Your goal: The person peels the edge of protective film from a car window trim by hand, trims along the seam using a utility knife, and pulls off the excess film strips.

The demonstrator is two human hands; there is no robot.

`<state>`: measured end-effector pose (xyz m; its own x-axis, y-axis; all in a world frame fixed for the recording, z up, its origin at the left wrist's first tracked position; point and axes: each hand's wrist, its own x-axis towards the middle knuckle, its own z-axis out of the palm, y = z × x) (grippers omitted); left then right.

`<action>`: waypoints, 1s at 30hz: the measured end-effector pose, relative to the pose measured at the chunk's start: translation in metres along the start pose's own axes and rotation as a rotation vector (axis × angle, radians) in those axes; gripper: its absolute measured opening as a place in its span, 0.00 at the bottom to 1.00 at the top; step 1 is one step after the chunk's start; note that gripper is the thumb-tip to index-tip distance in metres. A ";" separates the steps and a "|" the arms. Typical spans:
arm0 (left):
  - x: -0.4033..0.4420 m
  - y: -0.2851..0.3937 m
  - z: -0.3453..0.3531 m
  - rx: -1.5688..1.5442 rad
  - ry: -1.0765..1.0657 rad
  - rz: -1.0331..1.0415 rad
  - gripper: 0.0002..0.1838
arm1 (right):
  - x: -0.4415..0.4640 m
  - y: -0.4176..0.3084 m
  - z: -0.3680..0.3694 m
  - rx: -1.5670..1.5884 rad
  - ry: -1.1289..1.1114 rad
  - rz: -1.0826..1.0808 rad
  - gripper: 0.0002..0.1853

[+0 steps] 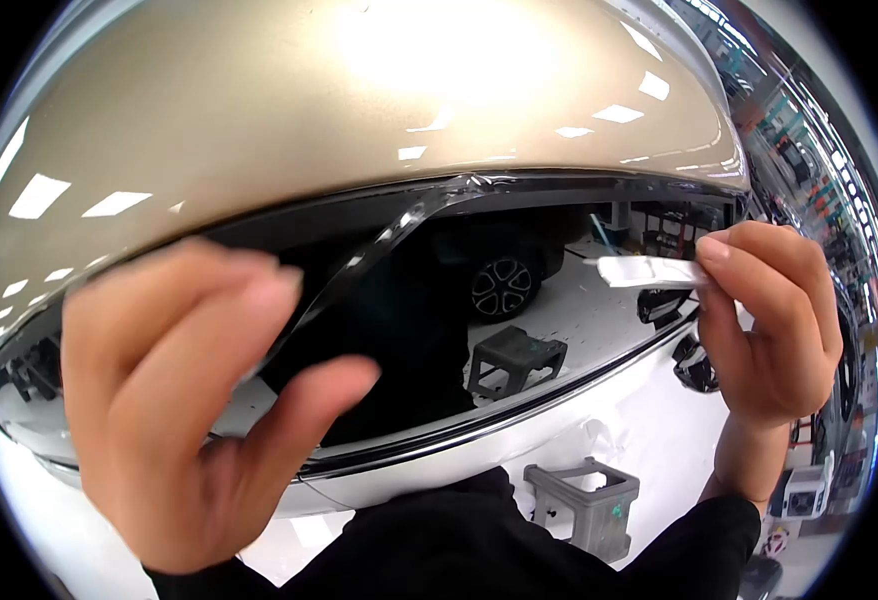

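Note:
A small white flat tool (pixel 649 271) with a thin tip is pinched between the thumb and fingers of my right hand (pixel 774 320), in front of the rear part of a car's side window (pixel 399 300). My left hand (pixel 199 390) is raised before the window's left part, thumb and fingers apart with nothing visible between them; it is slightly blurred. A dark glossy film strip (pixel 384 240) hangs slantwise from the window's upper edge and passes behind my left hand. Above the window curves the gold car roof (pixel 309 120).
A grey step stool (pixel 609 495) stands on the floor below the car, right of my dark-clothed legs. The window glass reflects a wheel and a stool. White equipment (pixel 804 492) stands at the lower right, with workshop shelving beyond.

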<state>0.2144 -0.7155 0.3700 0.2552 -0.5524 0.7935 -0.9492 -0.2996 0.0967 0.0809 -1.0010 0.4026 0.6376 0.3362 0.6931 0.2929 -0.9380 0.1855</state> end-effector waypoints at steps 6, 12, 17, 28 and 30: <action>0.030 0.014 0.045 0.235 0.132 0.045 0.21 | -0.018 0.023 0.000 0.038 -0.002 0.010 0.19; 0.027 0.012 0.053 0.233 0.171 0.037 0.17 | -0.025 0.076 0.000 0.179 -0.126 -0.074 0.22; 0.032 0.014 0.047 0.454 0.092 0.169 0.13 | 0.001 0.088 0.007 0.333 -0.157 -0.176 0.14; 0.024 -0.001 0.050 0.402 0.142 0.255 0.15 | 0.039 0.054 0.025 0.187 -0.139 -0.266 0.13; 0.023 -0.002 0.050 0.430 0.125 0.273 0.17 | 0.042 0.049 0.027 0.166 -0.129 -0.275 0.13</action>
<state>0.2310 -0.7670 0.3584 -0.0404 -0.5658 0.8236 -0.8096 -0.4645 -0.3588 0.1410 -1.0307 0.4218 0.6004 0.5921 0.5376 0.5714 -0.7879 0.2297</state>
